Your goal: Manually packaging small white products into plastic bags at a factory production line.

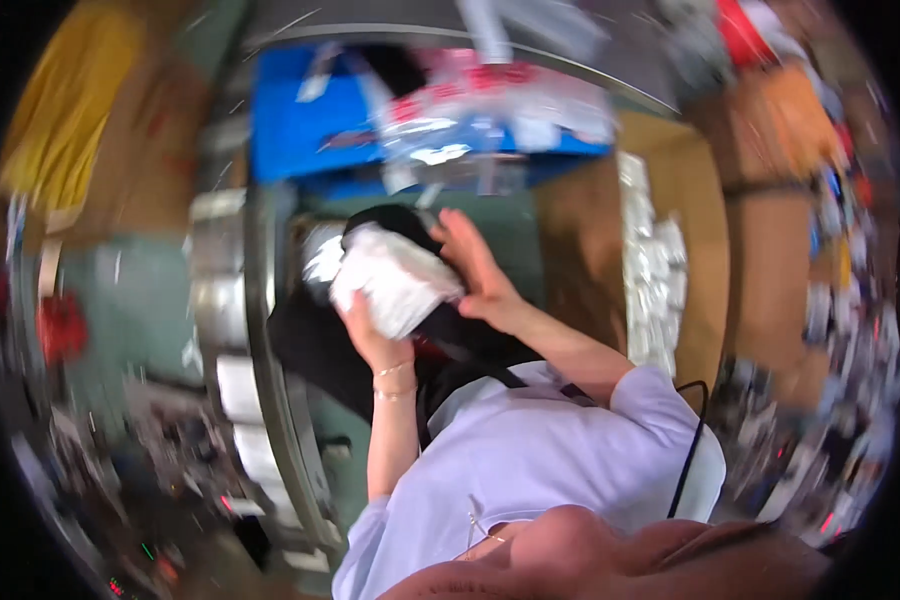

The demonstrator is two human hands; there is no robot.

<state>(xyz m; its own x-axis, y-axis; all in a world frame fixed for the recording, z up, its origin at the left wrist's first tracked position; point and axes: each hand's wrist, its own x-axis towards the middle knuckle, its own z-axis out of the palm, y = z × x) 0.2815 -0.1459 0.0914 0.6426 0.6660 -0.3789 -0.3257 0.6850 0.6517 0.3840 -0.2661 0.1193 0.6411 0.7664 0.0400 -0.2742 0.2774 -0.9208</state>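
Observation:
A blurred white bundle (395, 280), which looks like a block of soft packets, lies over my lap above my dark trousers. My left hand (375, 335) grips its near left side, thumb up along the face. On the other side, my right hand (478, 270) is held with its fingers stretched out and apart. Its thumb side comes close to the bundle's right edge; whether it touches is too blurred to tell. Behind the bundle, a shiny clear plastic wrapping (322, 255) catches the light.
Ahead stands a blue bin (290, 120) with clear plastic and red-and-white packaging. To my right is a large cardboard box (585, 215) with a column of white wrapped packets (652, 270). A metal rail (270, 330) runs along my left, beside several white stacks (240, 390).

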